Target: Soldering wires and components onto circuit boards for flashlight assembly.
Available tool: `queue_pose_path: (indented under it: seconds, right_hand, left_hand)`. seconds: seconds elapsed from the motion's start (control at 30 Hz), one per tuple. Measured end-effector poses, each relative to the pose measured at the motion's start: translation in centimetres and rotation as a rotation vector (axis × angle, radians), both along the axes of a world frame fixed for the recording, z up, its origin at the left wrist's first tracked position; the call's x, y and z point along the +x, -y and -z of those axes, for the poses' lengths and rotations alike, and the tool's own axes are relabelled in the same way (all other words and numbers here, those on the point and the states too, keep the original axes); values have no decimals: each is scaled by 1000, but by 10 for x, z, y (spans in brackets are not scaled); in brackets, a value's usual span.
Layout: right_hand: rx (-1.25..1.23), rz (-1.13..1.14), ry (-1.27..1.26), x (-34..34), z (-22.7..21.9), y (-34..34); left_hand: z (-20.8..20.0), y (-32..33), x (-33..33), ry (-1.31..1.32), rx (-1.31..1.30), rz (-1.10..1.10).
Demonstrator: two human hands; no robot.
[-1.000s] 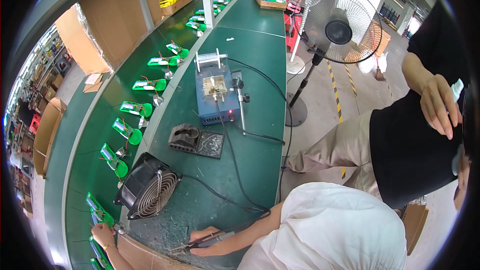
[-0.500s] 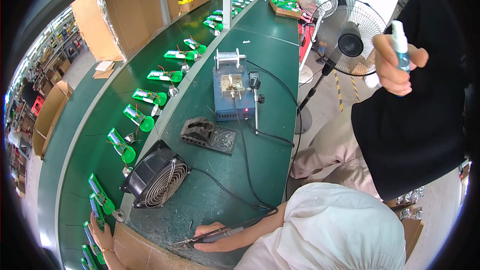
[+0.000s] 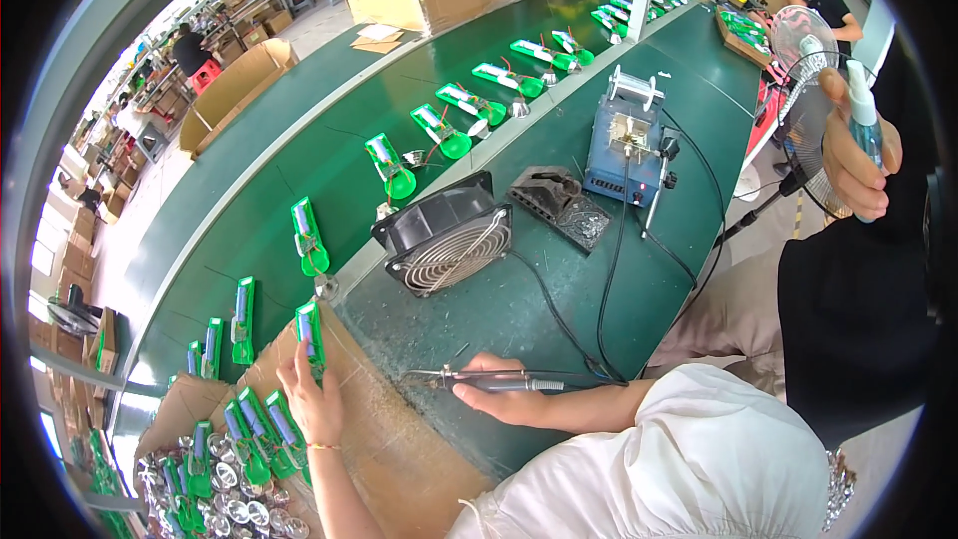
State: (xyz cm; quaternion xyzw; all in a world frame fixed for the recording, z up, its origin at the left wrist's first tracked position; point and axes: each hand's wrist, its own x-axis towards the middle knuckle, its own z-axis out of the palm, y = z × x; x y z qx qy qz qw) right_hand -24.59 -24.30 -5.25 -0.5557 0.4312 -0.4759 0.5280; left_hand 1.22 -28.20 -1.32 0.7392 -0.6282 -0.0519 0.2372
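Observation:
Near the front edge of the bench, my left hand (image 3: 315,401) has its fingers closed on a green torch housing (image 3: 310,327) that carries a pale cylindrical cell. This housing is over the edge of a brown cardboard sheet (image 3: 399,439). To its right, my right hand (image 3: 489,386) grips a soldering iron (image 3: 534,384), its tip pointing left above the scuffed bench top. Thin solder wire seems to run beside the iron, too fine to be sure. Below my left hand, several more housings (image 3: 257,429) lie among silvery reflector cups (image 3: 239,511).
A row of green housings (image 3: 457,102) lines the green conveyor belt (image 3: 329,130). On the bench stand a black fan (image 3: 444,240), an iron stand (image 3: 559,205) and a blue soldering station (image 3: 624,155) with cables. Another person's hand (image 3: 860,155) holds a spray bottle (image 3: 864,115) at right.
The view has swung left, bringing the pile of housings and reflectors into sight. My left hand has come from the belt to the cardboard edge with a housing. My right hand still holds the iron.

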Motion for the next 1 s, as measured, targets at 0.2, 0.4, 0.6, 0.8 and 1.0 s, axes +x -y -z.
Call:
queue_pose_path:
  seconds: [0.2,0.4,0.6,0.8,1.0]
  right_hand:
    - [-39,-27,89,8,7,-2]
    - [13,-28,136,-6,9,3]
    - [33,-21,180,-2,8,4]
    - [45,-28,194,-2,6,2]
    - [68,-21,224,0,7,8]
  left_hand:
    - [0,-46,-5,24,4,-76]
    - [0,-60,-36,-139,14,-27]
    - [12,-73,-36,-146,-64,-16]
    - [18,-75,-34,-118,-97,-1]
    - [17,-74,-36,-144,-82,-13]
